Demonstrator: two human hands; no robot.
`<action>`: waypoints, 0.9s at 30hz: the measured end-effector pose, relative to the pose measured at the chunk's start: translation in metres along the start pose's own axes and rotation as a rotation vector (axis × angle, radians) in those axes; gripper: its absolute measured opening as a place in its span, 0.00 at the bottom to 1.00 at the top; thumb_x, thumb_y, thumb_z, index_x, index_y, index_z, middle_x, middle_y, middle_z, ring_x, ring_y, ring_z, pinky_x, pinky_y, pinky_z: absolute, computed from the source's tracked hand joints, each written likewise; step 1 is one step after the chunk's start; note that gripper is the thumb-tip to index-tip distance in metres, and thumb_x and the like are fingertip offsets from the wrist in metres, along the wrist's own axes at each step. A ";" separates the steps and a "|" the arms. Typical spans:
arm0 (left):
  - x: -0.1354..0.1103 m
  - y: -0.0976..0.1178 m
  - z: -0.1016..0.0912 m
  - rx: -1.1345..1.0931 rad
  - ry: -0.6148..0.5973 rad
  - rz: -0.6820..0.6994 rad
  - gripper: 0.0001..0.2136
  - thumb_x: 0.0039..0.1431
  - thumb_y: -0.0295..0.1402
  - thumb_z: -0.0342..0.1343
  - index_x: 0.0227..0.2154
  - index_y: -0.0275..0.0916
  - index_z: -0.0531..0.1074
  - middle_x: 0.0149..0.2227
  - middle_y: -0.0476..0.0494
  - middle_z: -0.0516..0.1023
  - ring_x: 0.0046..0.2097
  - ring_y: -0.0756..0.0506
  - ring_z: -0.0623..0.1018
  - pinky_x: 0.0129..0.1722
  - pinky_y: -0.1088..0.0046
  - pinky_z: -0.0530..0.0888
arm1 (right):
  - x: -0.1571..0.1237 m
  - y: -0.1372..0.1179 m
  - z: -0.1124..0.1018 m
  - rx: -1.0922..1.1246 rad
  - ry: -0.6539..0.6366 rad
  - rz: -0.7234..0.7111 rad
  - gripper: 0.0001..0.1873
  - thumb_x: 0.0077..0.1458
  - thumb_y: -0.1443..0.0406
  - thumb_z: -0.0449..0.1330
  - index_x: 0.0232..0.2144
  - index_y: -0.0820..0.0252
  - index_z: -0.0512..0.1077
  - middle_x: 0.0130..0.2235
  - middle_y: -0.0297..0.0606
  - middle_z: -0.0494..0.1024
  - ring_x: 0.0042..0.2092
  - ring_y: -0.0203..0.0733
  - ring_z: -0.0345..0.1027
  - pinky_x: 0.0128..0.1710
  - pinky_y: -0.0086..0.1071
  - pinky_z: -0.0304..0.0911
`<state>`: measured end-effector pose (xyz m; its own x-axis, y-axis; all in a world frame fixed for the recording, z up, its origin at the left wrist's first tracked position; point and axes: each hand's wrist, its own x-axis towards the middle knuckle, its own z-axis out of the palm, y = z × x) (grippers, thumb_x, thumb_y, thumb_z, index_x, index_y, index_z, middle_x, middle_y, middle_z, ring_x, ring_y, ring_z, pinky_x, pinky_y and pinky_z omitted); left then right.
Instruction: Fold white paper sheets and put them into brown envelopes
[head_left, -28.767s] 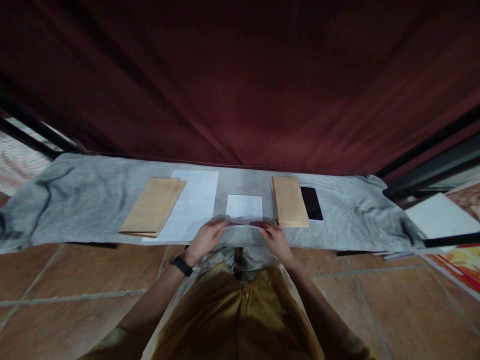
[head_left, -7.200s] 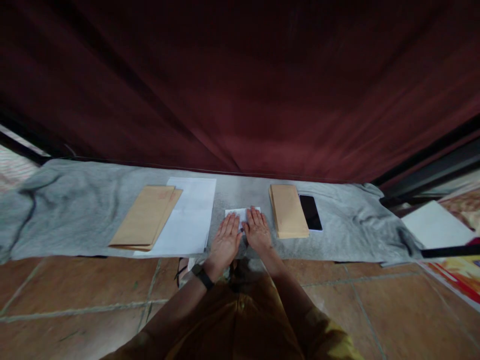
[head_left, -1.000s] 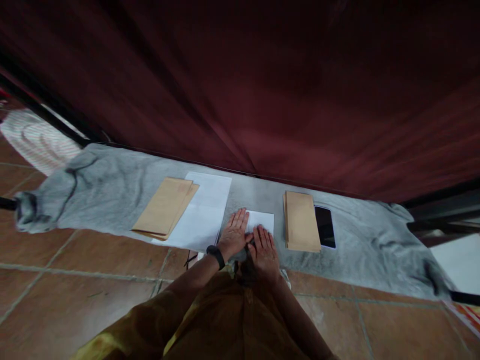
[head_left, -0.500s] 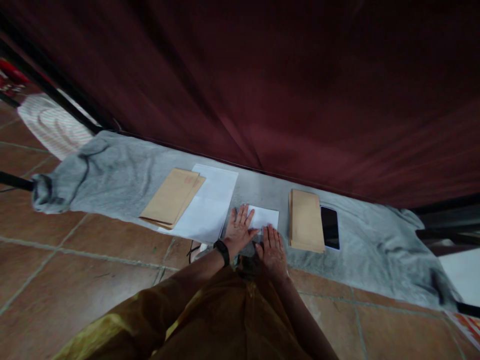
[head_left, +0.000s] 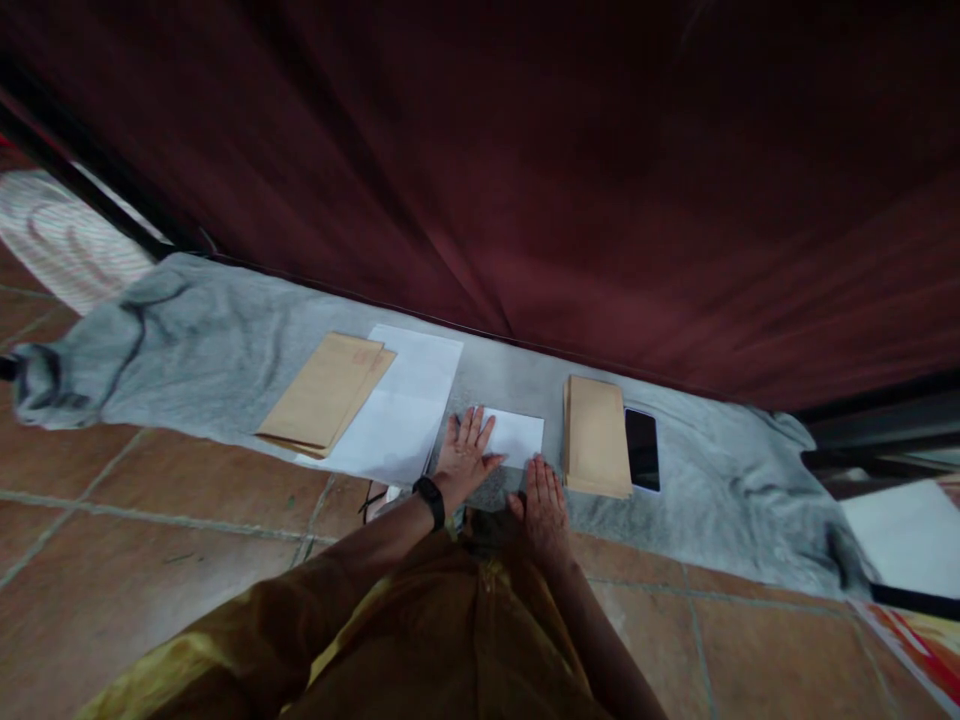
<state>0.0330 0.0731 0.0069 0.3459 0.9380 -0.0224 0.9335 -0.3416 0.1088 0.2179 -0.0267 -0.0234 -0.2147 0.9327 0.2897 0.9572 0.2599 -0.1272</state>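
A small folded white paper (head_left: 516,436) lies on the grey cloth (head_left: 225,350) in front of me. My left hand (head_left: 465,452), with a black wristband, lies flat and open on the paper's left part. Just below the paper's lower right corner, my right hand (head_left: 543,502) rests flat with its fingers stretched out on the cloth. To the right of the paper is a stack of brown envelopes (head_left: 595,436), with a dark phone (head_left: 642,448) beside it. On the left, a larger white sheet (head_left: 397,412) carries two or three brown envelopes (head_left: 325,390).
A dark red curtain (head_left: 525,170) hangs behind the cloth. Terracotta floor tiles (head_left: 150,520) surround me. A white board (head_left: 907,530) lies at the right edge, and striped fabric (head_left: 60,240) shows at far left.
My right hand has slid down off the white paper toward me. The left hand stays flat on the paper. The view has shifted slightly.
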 end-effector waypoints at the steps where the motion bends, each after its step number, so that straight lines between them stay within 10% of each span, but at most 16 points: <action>1: 0.000 0.000 0.001 0.002 0.004 -0.001 0.36 0.68 0.53 0.47 0.70 0.35 0.55 0.73 0.31 0.51 0.73 0.32 0.52 0.70 0.44 0.49 | -0.001 0.001 -0.001 -0.001 0.002 0.004 0.38 0.72 0.53 0.45 0.72 0.72 0.43 0.70 0.60 0.58 0.70 0.56 0.53 0.66 0.51 0.56; 27: -0.015 -0.012 0.003 -0.029 0.142 0.068 0.28 0.69 0.45 0.47 0.67 0.38 0.61 0.71 0.34 0.58 0.71 0.34 0.59 0.68 0.46 0.57 | 0.047 -0.017 0.020 0.068 0.091 0.123 0.26 0.72 0.62 0.43 0.67 0.66 0.60 0.69 0.51 0.62 0.70 0.48 0.52 0.67 0.48 0.53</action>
<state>0.0170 0.0624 0.0033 0.3897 0.9123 0.1262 0.9045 -0.4049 0.1338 0.1874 0.0173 -0.0270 -0.0750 0.9330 0.3520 0.9592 0.1641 -0.2304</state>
